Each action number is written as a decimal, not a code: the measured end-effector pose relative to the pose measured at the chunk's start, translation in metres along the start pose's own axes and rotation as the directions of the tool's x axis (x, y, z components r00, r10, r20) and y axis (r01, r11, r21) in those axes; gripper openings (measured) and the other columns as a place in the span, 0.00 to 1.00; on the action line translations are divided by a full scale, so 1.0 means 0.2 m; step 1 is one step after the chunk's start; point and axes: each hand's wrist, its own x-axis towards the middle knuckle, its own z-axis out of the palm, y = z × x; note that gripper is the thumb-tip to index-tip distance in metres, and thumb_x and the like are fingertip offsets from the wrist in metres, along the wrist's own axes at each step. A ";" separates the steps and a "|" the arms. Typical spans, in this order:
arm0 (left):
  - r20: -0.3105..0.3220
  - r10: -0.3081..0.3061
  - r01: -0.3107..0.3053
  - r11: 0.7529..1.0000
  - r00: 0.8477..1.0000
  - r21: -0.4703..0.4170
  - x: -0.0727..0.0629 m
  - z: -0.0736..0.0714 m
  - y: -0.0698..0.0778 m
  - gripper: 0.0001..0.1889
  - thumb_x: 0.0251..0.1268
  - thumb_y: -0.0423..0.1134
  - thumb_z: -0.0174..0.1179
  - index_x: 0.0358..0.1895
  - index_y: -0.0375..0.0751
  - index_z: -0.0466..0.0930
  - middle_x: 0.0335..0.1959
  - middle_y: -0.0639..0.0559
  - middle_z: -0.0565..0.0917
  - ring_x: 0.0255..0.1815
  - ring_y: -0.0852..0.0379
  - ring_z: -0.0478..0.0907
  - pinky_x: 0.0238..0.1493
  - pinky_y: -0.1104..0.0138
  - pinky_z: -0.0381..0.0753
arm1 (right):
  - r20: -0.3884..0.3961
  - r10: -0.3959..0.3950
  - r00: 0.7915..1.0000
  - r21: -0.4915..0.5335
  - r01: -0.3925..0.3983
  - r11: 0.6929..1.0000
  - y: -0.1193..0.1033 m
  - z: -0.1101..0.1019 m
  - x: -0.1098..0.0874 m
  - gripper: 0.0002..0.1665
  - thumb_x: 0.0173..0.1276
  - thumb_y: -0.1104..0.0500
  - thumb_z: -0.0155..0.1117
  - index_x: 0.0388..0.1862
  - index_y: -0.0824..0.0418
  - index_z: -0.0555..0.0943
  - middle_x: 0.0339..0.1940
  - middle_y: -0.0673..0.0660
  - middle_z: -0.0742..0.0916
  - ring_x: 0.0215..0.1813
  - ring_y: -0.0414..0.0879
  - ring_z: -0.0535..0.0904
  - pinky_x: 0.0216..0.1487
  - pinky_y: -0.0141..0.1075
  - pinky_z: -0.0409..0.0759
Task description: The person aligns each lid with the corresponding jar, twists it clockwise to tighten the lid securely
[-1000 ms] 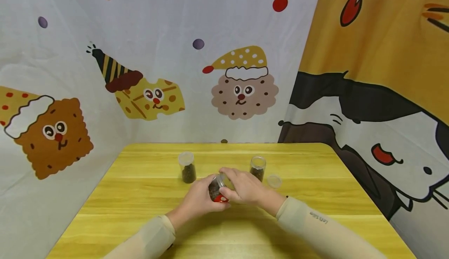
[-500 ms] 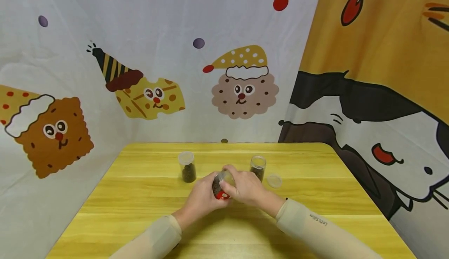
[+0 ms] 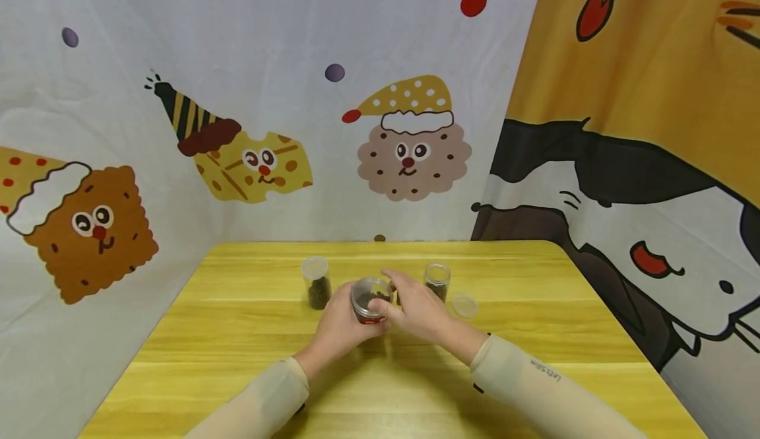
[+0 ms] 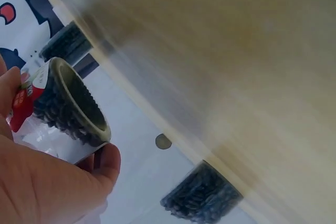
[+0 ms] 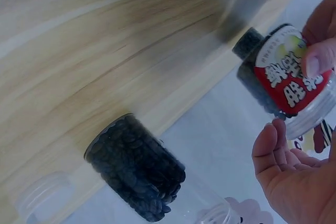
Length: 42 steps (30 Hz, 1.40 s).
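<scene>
My left hand (image 3: 340, 321) grips a clear jar (image 3: 363, 305) of dark, seed-like pieces, its top tilted toward me. In the right wrist view the jar's red and white label (image 5: 291, 80) shows, with the left thumb lying on it. My right hand (image 3: 423, 315) holds the jar at its upper end, thumb on the near side of the rim and forefinger on the far side. I cannot tell whether a clear lid sits under those fingers. The jar's base faces the camera in the left wrist view, with left fingertips (image 4: 109, 163) at its edge.
A similar jar with a whitish lid (image 3: 316, 284) stands back left on the wooden table (image 3: 249, 373). Behind my right hand stands a lidless jar (image 3: 437, 279), part filled with dark pieces, and a loose clear lid (image 3: 465, 306) lies right of it. A cartoon-printed cloth hangs behind.
The held jar has turned from leaning sideways to facing its round top up toward me, and has risen slightly. My right thumb has come onto the rim's near side.
</scene>
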 end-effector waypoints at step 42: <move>-0.070 -0.305 0.301 0.952 0.950 -0.055 0.26 0.10 -0.07 0.56 0.53 0.49 0.85 0.76 0.25 0.58 0.67 0.27 0.75 0.68 0.31 0.77 0.69 0.42 0.81 | 0.123 0.164 0.979 0.007 -0.166 0.986 0.02 0.04 0.04 0.40 0.89 0.43 0.46 0.85 0.70 0.60 0.82 0.69 0.72 0.81 0.65 0.72 0.79 0.58 0.73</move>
